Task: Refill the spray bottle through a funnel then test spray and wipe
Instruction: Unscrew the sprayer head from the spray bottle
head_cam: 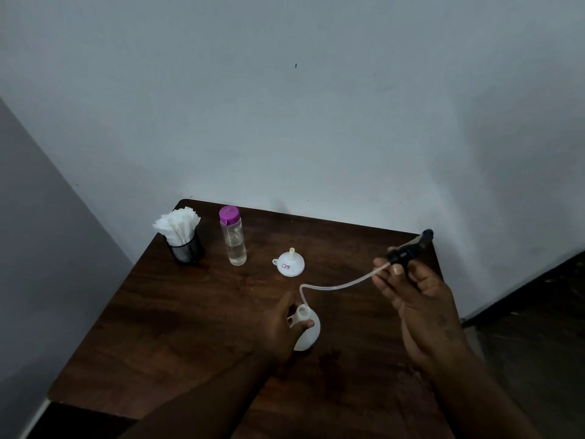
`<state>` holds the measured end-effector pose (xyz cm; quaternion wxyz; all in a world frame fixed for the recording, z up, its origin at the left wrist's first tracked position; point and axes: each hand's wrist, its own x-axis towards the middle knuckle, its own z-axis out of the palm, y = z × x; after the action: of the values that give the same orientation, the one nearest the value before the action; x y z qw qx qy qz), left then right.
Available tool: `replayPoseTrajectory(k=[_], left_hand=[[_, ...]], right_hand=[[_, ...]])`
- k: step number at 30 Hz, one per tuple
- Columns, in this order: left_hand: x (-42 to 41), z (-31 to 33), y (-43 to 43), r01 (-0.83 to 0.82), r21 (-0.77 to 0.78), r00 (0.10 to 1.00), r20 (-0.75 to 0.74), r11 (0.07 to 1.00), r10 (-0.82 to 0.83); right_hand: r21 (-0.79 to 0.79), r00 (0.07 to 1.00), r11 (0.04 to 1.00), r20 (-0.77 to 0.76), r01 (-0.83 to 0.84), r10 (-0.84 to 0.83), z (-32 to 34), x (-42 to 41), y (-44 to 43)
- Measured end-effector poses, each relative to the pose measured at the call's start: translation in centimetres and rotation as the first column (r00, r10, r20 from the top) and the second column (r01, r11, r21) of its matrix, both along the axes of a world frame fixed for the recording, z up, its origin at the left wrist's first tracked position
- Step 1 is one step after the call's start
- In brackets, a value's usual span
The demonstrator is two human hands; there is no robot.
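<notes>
My left hand (285,324) grips a small white spray bottle (308,331) that stands on the dark wooden table (190,327), its neck uncapped. My right hand (408,286) holds the black spray head (408,247) lifted off to the right. Its clear dip tube (335,286) curves back down, with its end at the bottle's mouth. A white funnel (291,263) lies upside down on the table behind the bottle. A clear water bottle (234,237) with a purple cap stands further back, partly filled.
A black mesh holder (186,248) with white paper napkins (177,224) stands at the table's back left corner. A pale wall runs right behind the table. The table's right edge drops to a dark floor (538,327).
</notes>
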<state>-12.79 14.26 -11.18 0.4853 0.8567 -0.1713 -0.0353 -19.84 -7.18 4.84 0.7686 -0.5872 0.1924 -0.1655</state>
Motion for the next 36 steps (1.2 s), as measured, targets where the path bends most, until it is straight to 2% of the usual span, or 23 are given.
replayPoseTrajectory(k=[6,10,17,21,24,25,27,29,33,36], left_hand=[[-0.1,0.0,-0.2,-0.016,-0.025,0.999,-0.034,1.0,0.015],[-0.2,-0.2,-0.3,-0.026,-0.046,0.999,-0.034,0.999,0.025],[-0.1,-0.2,-0.3,-0.03,-0.047,0.996,-0.085,0.998,0.026],[-0.3,0.1,-0.3,-0.039,-0.034,0.996,-0.08,0.999,0.037],[-0.3,0.1,-0.2,-0.03,-0.03,0.996,-0.083,0.999,0.028],[-0.3,0.1,-0.2,-0.027,-0.032,0.997,-0.077,0.999,0.024],[-0.4,0.1,-0.3,-0.023,-0.039,0.997,-0.076,0.999,0.02],[-0.4,0.1,-0.3,-0.026,-0.052,0.997,-0.078,0.998,0.022],[-0.5,0.3,-0.5,-0.054,-0.052,0.991,-0.121,0.997,0.048],[-0.6,0.3,-0.5,-0.055,-0.069,0.99,-0.135,0.996,0.045]], right_hand=[[0.056,1.0,0.998,0.012,-0.018,0.017,-0.3,-0.4,-2.0],[0.019,0.993,0.993,-0.002,-0.117,0.117,-1.7,-1.0,-3.4],[-0.061,0.908,0.923,-0.212,-0.381,0.361,-7.5,-3.1,-5.2],[-0.139,0.868,0.898,-0.353,-0.417,0.349,-9.8,-4.3,-5.1],[-0.133,0.863,0.916,-0.409,-0.378,0.297,-11.9,-4.8,-5.1],[-0.101,0.878,0.936,-0.393,-0.337,0.274,-12.6,-4.9,-5.1],[0.139,0.904,0.963,-0.335,-0.231,0.265,-14.2,-5.0,-5.1],[0.328,0.927,0.937,-0.3,-0.122,0.225,-15.3,-5.1,-4.7],[0.435,0.928,0.9,-0.348,0.035,0.132,-17.0,-5.9,-3.9],[0.561,0.935,0.819,-0.341,0.124,0.092,-18.0,-6.5,-3.9]])
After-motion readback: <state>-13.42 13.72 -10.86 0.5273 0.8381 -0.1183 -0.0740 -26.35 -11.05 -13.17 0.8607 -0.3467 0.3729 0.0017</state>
